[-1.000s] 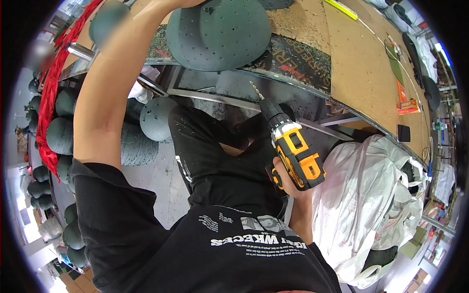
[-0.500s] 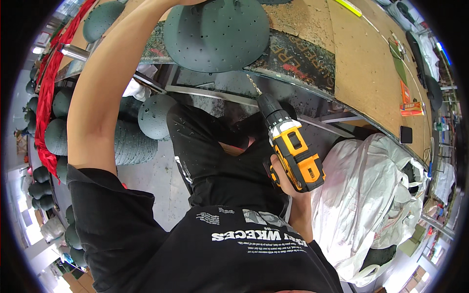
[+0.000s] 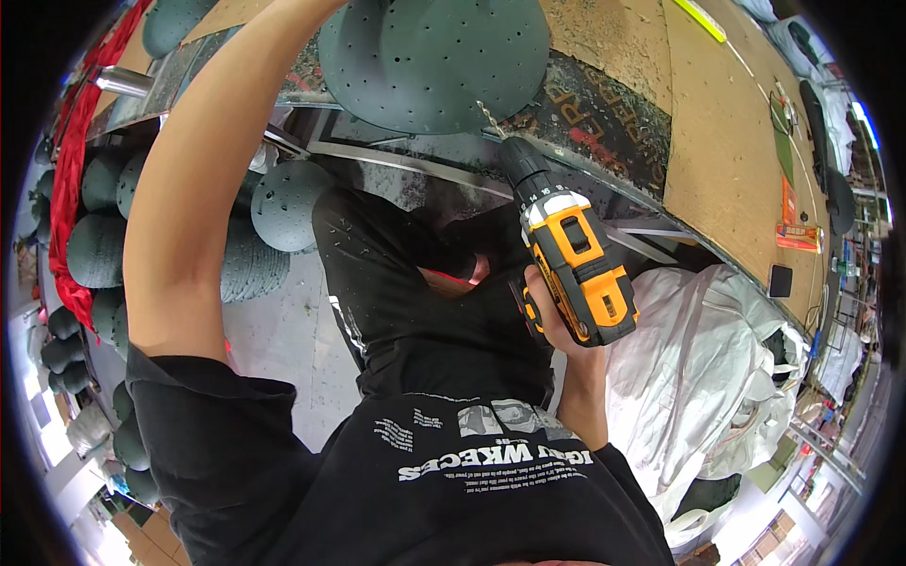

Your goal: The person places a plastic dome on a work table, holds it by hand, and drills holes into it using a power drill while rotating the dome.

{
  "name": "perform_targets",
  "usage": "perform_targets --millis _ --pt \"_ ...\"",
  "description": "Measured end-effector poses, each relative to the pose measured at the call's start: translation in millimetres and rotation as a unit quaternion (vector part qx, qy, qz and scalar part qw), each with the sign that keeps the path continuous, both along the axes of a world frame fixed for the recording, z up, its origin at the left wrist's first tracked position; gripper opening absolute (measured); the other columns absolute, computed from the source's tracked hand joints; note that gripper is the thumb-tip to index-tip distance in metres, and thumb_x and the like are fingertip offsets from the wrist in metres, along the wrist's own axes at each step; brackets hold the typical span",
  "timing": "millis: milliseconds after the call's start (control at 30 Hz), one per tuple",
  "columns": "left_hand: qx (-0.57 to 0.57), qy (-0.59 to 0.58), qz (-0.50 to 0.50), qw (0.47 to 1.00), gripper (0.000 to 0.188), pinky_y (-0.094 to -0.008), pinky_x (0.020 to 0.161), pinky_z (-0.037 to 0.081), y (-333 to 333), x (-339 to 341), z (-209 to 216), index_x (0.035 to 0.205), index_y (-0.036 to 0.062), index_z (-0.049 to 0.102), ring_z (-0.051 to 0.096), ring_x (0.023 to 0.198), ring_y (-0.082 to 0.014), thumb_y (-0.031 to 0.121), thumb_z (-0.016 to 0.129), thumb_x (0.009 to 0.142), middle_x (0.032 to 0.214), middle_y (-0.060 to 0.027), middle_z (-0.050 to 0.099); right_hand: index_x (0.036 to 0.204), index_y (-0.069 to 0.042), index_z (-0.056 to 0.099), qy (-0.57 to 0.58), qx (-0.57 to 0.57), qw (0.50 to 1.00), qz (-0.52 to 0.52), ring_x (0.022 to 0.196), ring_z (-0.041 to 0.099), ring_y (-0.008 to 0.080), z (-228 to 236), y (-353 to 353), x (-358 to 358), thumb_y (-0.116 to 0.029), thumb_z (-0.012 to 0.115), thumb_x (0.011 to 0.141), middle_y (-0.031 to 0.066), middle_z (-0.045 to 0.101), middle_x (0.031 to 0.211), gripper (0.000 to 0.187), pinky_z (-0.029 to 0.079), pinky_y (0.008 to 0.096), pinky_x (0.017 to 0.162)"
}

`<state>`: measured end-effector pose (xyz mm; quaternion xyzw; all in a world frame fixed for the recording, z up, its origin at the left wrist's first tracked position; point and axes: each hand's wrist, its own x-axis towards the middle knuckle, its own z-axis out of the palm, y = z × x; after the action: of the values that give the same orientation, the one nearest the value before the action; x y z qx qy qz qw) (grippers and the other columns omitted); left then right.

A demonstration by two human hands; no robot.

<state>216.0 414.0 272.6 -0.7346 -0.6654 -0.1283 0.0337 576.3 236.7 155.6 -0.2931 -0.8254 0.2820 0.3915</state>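
Note:
My right hand [image 3: 564, 321] is wrapped around the grip of a yellow and black cordless drill [image 3: 580, 259]. From its black chuck a thin drill bit [image 3: 491, 121] points up and left. The bit's tip overlaps the near right rim of a dark grey-green round domed shell [image 3: 434, 61]; I cannot tell whether it touches. Many small holes dot the shell, which lies at the table's near edge and juts slightly past it. My left forearm [image 3: 198, 179] reaches up past the shell's left side, and the left hand lies beyond the top edge of the picture.
Stacked domed shells [image 3: 250, 259] stand on the left beside red cloth [image 3: 71, 208]. The worktable [image 3: 727, 141] carries a phone [image 3: 780, 280] and an orange box [image 3: 798, 237]. A large white sack [image 3: 679, 368] sits at the right. Below the table runs a metal frame [image 3: 406, 168].
The drill has risen slightly relative to the shell, bringing its bit from just below the rim to overlapping it. The whole view has shifted a little. My left hand has slipped out of the picture.

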Motion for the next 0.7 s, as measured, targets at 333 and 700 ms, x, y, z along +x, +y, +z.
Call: perform_targets --millis 333,700 --pt "0.012 -0.017 -0.028 0.999 0.045 -0.0476 0.078 0.049 -5 1 3 0.093 -0.0029 0.069 0.065 0.087 -0.0397 0.038 0.050 0.087 0.093 -0.0254 0.068 0.103 -0.001 0.068 0.007 -0.030 1.000 0.000 0.074 0.067 0.0173 6 3 -8 0.004 0.070 0.081 0.0056 0.070 0.085 0.023 0.052 0.0281 0.068" --pt "0.019 0.015 -0.045 0.999 0.042 -0.0494 0.075 0.048 7 -12 -6 0.086 -0.0040 0.068 0.065 0.081 -0.0408 0.034 0.050 0.086 0.086 -0.0257 0.067 0.105 -0.004 0.070 0.080 -0.184 0.979 -0.028 0.080 0.070 0.0212 7 -4 -21 -0.002 0.073 0.082 0.0072 0.072 0.093 0.023 0.055 0.0314 0.072"
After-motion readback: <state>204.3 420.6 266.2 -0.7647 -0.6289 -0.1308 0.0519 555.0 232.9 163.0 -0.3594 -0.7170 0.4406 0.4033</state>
